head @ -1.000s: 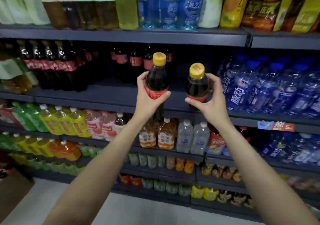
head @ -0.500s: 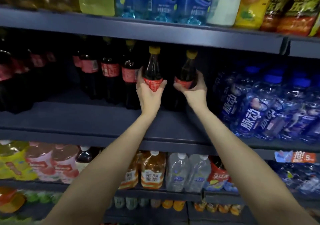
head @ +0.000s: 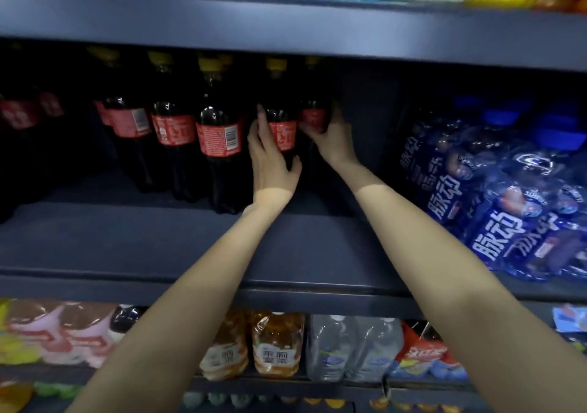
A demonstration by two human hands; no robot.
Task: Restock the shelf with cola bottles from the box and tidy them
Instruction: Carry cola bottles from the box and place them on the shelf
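Hands reach deep into the shelf (head: 286, 247), left hand (head: 270, 155) curled round one cola (head: 281, 127), right hand (head: 333, 139) gripping another (head: 313, 119) at its three o'clock, apparently seating both beside the row (head: 178, 127) at nine o'clock.

White characters 脉动 are read on the blue bottles (head: 495, 196) at the right of the dark shelf (head: 317, 254), repeated across several labels. A barcode and fine print are seen on the red label of a cola bottle (head: 219, 133), too small to be read. Characters on the orange drink bottles (head: 275, 346) below stay blurred.
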